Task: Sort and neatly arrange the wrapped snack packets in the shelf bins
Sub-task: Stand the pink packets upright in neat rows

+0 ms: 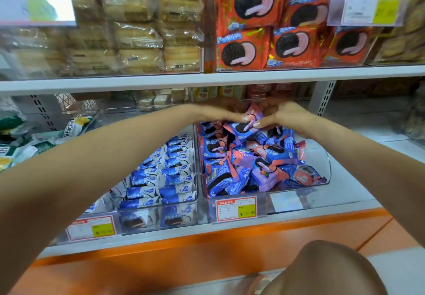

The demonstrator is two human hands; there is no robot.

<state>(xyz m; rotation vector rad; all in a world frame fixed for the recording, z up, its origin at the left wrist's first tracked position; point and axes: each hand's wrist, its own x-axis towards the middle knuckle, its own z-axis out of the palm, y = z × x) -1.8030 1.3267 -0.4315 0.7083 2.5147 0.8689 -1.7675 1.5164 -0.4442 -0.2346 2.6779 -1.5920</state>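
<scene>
A clear bin (pixel 319 193) on the lower shelf holds a loose heap of blue, pink and purple cookie packets (pixel 257 163). Over the back of that heap, my left hand (pixel 216 110) and my right hand (pixel 280 115) meet from either side and grip several of these packets (pixel 249 122) between them, thumbs in front. The fingers behind the packets are hidden. To the left, a second clear bin (pixel 179 218) holds blue-and-white packets (pixel 170 175) lined up in neat rows.
The upper shelf carries bins of pale wrapped biscuits (pixel 135 30) and orange cookie packets (pixel 271 30). Price tags (pixel 236 208) hang on the bin fronts. Loose green and white packets (pixel 20 143) lie at the far left. My knee (pixel 322 271) is at the bottom, before an orange shelf edge (pixel 207 248).
</scene>
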